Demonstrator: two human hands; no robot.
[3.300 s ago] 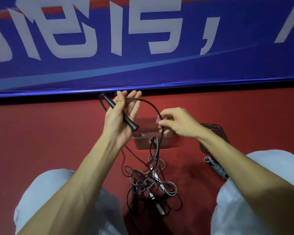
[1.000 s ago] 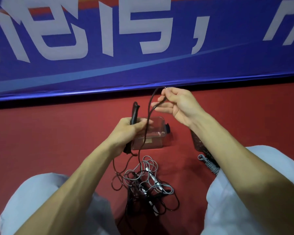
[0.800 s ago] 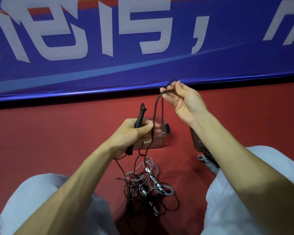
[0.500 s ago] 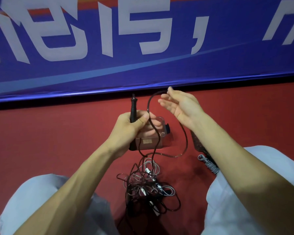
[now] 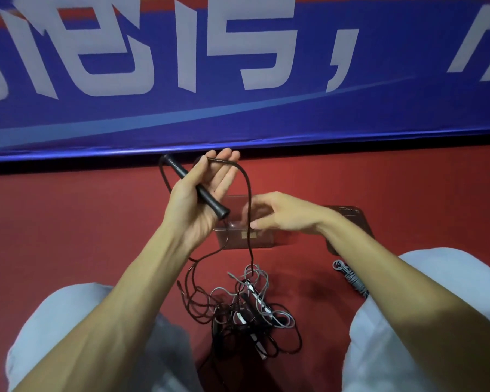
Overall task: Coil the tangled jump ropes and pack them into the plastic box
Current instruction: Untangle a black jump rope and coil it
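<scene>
So that loops can build over its straight fingers (image 5: 223, 179), our left hand (image 5: 201, 193) thumb-pins the black handle (image 5: 211, 203) while our right hand (image 5: 286, 215) pinches the black cord (image 5: 245, 182) before the plastic box (image 5: 263, 241).

Probably a sports hall: red court floor (image 5: 68, 222), blue printed banner (image 5: 238, 123)

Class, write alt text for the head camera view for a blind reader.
A person's left hand holds a black jump-rope handle, its cord draped over the fingers, while the right hand reaches the hanging cord. Beneath them a clear plastic box and a tangle of ropes lie on red floor.
</scene>
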